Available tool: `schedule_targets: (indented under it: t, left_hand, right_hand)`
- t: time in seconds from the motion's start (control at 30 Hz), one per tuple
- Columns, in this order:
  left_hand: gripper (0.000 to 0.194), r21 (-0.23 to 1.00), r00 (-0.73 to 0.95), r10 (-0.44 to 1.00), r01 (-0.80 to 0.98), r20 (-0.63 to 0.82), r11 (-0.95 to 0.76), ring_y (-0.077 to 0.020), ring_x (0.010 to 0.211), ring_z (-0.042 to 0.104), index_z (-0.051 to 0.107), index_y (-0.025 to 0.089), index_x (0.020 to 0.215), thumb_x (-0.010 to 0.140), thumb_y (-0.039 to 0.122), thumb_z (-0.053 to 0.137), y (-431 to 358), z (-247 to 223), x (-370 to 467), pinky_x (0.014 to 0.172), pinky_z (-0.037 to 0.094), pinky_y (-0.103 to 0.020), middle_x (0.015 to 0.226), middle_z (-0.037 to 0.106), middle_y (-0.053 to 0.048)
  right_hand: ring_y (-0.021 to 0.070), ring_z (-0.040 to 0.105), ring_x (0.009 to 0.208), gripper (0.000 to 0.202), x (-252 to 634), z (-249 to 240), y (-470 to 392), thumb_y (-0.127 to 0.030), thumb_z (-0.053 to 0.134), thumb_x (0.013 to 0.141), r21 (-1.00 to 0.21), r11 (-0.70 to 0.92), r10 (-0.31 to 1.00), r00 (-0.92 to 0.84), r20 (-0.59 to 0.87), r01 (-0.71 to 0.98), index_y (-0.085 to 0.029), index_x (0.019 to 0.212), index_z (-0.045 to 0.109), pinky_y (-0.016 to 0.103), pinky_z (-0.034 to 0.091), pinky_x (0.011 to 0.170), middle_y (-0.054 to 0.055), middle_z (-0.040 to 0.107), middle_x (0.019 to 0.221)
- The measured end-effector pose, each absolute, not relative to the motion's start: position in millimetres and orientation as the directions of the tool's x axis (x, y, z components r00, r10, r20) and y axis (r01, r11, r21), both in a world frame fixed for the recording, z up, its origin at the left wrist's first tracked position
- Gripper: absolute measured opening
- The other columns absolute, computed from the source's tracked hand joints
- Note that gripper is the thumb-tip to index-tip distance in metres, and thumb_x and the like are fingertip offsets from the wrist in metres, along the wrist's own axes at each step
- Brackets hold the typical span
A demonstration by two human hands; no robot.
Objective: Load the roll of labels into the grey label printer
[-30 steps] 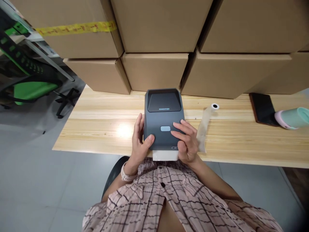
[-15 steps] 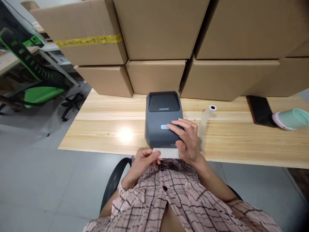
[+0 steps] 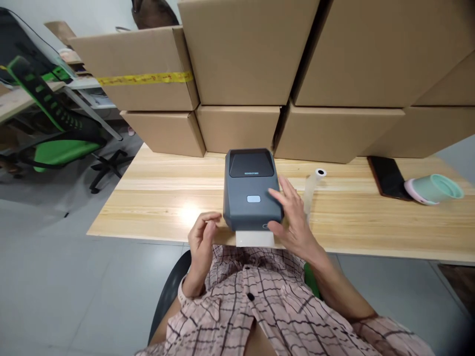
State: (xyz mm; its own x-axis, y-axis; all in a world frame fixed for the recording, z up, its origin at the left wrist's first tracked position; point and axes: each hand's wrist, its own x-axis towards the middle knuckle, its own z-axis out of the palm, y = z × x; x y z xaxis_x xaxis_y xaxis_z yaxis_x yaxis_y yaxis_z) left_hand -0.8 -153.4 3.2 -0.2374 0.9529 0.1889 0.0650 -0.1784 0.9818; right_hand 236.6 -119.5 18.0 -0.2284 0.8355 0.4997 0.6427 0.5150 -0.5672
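A dark grey label printer point(image 3: 237, 198) with a pale button stands near the front edge of the wooden table point(image 3: 148, 198). White label paper point(image 3: 254, 239) sticks out below its front. My left hand point(image 3: 202, 240) is beside the printer's lower left corner, fingers curled but apart, with nothing in it. On the other side, my right hand point(image 3: 295, 220) rests its spread fingers at the printer's right edge and holds nothing. Right of that hand lies a small paper roll point(image 3: 320, 173) with a strip unrolled toward the table's front.
Stacked cardboard boxes point(image 3: 237, 128) line the table's back. A dark phone point(image 3: 389, 178) and a mint green cup point(image 3: 432, 189) are at the right. A green chair point(image 3: 63, 151) stands on the left. Part of another person's head point(image 3: 154, 12) shows behind the boxes.
My left hand has let go of the label paper and moved left. My right hand has drawn back from the button toward the printer's right edge. The view has shifted slightly.
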Motion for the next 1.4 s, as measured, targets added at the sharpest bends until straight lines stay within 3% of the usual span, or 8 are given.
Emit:
schedule_targets:
  t: [0.1,0.17,0.27,0.6,0.83,1.07,1.3,1.4]
  left_hand:
    - [0.051,0.973,-0.102,0.971,0.108,0.216,-0.205,-0.0268,0.147,0.045,0.054,0.029,0.148,0.101,0.049,0.051,-152.9,9.1,7.6,0.121,0.04,-0.043,0.158,0.05,-0.006]
    - [0.06,0.978,0.007,0.985,0.119,0.171,-0.171,-0.0259,0.159,0.023,0.034,0.033,0.16,0.103,0.049,0.047,-155.7,9.3,15.0,0.131,0.022,-0.044,0.171,0.028,-0.001]
    - [0.066,0.985,0.026,0.993,0.121,0.119,-0.121,-0.0258,0.162,0.01,0.021,0.035,0.164,0.104,0.049,0.044,-159.1,2.9,23.6,0.133,0.014,-0.041,0.175,0.013,0.002]
    - [0.061,0.9,-0.066,0.93,0.286,0.362,-0.329,-0.026,0.162,0.009,0.042,0.031,0.158,0.104,0.058,0.036,-141.6,-5.7,19.7,0.132,0.016,-0.047,0.17,0.032,-0.002]
    - [0.041,0.869,-0.156,0.857,0.151,0.492,-0.471,-0.0267,0.137,0.057,0.07,0.024,0.128,0.099,0.044,0.05,-50.9,32.6,0.0,0.122,0.037,-0.05,0.137,0.069,-0.008]
    - [0.097,0.993,0.217,0.971,0.036,0.102,-0.113,-0.0321,0.158,0.025,0.027,0.026,0.161,0.074,0.024,0.07,-5.3,16.4,0.4,0.126,0.03,-0.047,0.171,0.027,-0.009]
    - [0.109,0.996,0.264,0.962,0.038,0.067,-0.08,-0.0326,0.151,0.036,0.016,0.021,0.164,0.069,0.022,0.07,-16.8,7.8,5.3,0.119,0.038,-0.044,0.167,0.034,-0.012]
    - [0.104,0.993,0.263,0.963,0.077,0.061,-0.084,-0.032,0.145,0.042,0.019,0.022,0.163,0.07,0.022,0.067,-14.7,9.0,4.6,0.113,0.043,-0.044,0.162,0.04,-0.013]
  right_hand:
    - [0.0307,0.024,0.158,0.072,239.5,2.6,-129.3,-0.07,0.031,0.1,-0.723,0.401,0.901,-0.098,0.423,0.562,-0.032,0.162,0.025,0.063,0.028,0.125,0.009,0.027,0.171]
    - [0.0298,0.025,0.158,0.069,239.6,-6.3,-134.7,-0.066,0.032,0.102,-0.761,0.359,0.922,-0.079,0.378,0.541,-0.033,0.163,0.024,0.061,0.027,0.126,0.008,0.029,0.17]
    - [0.0306,0.028,0.157,0.069,237.1,-16.3,-140.0,-0.063,0.033,0.103,-0.77,0.326,0.936,-0.073,0.344,0.548,-0.033,0.164,0.02,0.061,0.031,0.125,0.008,0.028,0.171]
    - [0.0342,0.022,0.159,0.08,233.4,-2.8,-139.9,-0.075,0.032,0.097,-0.822,0.343,0.935,-0.077,0.347,0.455,-0.036,0.165,0.013,0.065,0.024,0.126,0.007,0.022,0.173]
    - [0.0326,0.014,0.16,0.084,236.7,69.2,-71.6,-0.076,0.033,0.097,-0.573,0.597,0.761,-0.169,0.627,0.562,-0.033,0.165,0.008,0.063,0.018,0.128,0.007,0.02,0.172]
    - [0.0282,0.027,0.157,0.081,224.9,108.5,38.3,-0.066,0.028,0.101,-0.507,0.588,0.706,-0.094,0.702,0.631,-0.031,0.164,-0.01,0.055,0.029,0.126,0.006,0.016,0.173]
    - [0.0284,0.03,0.156,0.078,225.7,115.2,96.3,-0.063,0.026,0.103,-0.483,0.508,0.738,-0.071,0.671,0.713,-0.035,0.163,-0.016,0.057,0.03,0.124,0.007,0.022,0.172]
    - [0.0341,0.028,0.156,0.079,221.9,114.8,69.3,-0.057,0.036,0.103,-0.389,0.525,0.665,-0.079,0.743,0.757,-0.032,0.165,-0.005,0.065,0.027,0.123,0.01,0.027,0.169]
